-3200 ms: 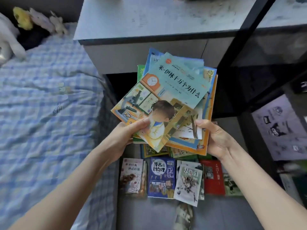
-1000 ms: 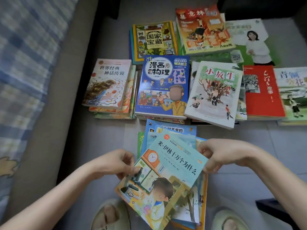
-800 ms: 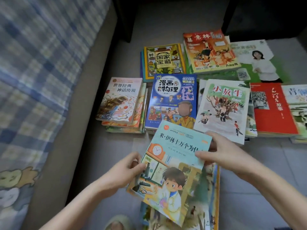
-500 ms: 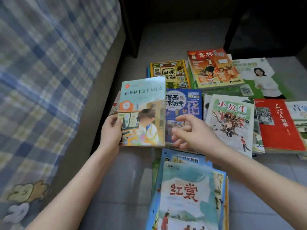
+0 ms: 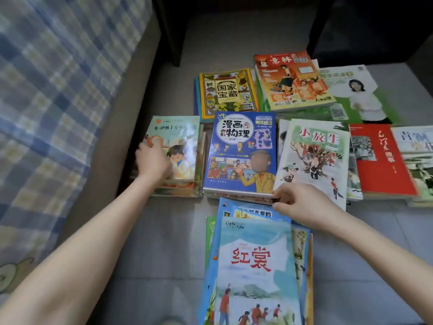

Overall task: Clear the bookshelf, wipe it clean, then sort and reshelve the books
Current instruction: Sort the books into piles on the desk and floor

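Where your left hand [image 5: 152, 160] lies on the pale green book [image 5: 181, 146], it hides the near left part of the cover. Both are blurred, so the title is hard to read. The hand looks flat, with its fingers spread on the cover. That book is on top of the left pile [image 5: 178, 191], on the grey floor [image 5: 152, 254] just beside the bed [image 5: 58, 90].

Your right hand [image 5: 297, 202] has curled fingers at the near right corner of the blue book [image 5: 239, 141]. It is not clear if they pinch the corner or only touch it. The hand also hides a bit of the white tree book [image 5: 316, 156].

Between your arms lies a messy stack [image 5: 255, 266] with a light blue book on top. The bottom edge cuts it off. Past the red book [image 5: 384, 160], the last book [image 5: 414, 146] is cut off on the right.
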### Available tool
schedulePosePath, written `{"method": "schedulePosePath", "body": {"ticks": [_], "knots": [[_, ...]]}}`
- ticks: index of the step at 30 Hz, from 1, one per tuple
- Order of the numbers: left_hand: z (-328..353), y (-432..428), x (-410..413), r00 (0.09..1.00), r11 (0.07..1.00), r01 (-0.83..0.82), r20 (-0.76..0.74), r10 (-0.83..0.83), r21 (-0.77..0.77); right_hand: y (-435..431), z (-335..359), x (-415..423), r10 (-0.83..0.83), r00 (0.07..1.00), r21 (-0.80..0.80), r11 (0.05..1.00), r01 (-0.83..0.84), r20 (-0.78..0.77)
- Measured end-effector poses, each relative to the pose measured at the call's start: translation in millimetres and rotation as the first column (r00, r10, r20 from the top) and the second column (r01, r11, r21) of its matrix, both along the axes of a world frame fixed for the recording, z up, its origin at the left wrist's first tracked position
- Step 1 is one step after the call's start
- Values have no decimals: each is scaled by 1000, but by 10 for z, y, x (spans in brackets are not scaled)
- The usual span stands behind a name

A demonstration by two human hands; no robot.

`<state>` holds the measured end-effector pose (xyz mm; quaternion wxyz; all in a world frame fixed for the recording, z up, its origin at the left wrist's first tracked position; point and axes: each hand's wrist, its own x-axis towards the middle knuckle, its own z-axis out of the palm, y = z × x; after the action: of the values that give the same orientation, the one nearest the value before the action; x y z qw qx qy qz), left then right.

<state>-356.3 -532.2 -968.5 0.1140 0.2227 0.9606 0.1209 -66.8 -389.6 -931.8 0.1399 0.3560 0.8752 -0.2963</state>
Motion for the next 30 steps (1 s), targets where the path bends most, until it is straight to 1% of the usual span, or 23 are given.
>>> {"method": "schedulePosePath", "body": {"ticks": [2,3,6,8,10,12,14,16,18,20,21,23,24,27,28,30], "knots": [[73,14,329,988,985,139,46,-144,98,12,-31,85,37,988,31,999,-42,147],[104,2,489,976,975,177,104,-191,135,12,-64,118,45,982,22,999,-50,185],[153,-94,988,890,962,242,366,-272,126,-37,-149,211,90,958,-39,996,-83,270],[119,-193,1247,821,952,290,485,-303,103,-97,-193,243,111,956,-53,994,-100,273],[80,-283,1429,793,938,345,523,-312,36,-164,-230,266,85,965,-66,995,-71,250],[39,-351,1538,779,940,340,558,-284,4,-226,-243,274,54,971,-55,998,-42,234],[5,-389,1611,757,957,288,605,-246,28,-270,-243,286,23,978,-35,999,-16,209],[-10,-404,1670,763,964,261,604,-232,41,-328,-259,304,-18,986,-26,999,23,167],[-9,-388,1711,789,973,218,574,-218,71,-387,-308,348,-99,988,-35,994,104,120],[29,-381,1753,798,981,145,572,-191,127,-431,-370,407,-207,976,-79,974,213,73],[62,-391,1778,804,978,133,560,-201,161,-441,-400,435,-260,964,-122,957,265,51],[128,-403,1817,819,961,161,513,-257,223,-426,-424,484,-358,934,-229,909,350,6],[160,-403,1837,814,953,145,515,-269,268,-410,-421,506,-407,913,-283,879,384,-23],[304,-353,1891,729,921,-8,633,-261,389,-380,-345,574,-535,838,-467,771,433,-105],[362,-292,1892,695,906,-58,668,-265,420,-367,-306,619,-586,800,-542,717,438,-129],[494,-161,1830,633,859,-190,728,-262,475,-374,-203,677,-664,741,-714,568,410,-103]]}}
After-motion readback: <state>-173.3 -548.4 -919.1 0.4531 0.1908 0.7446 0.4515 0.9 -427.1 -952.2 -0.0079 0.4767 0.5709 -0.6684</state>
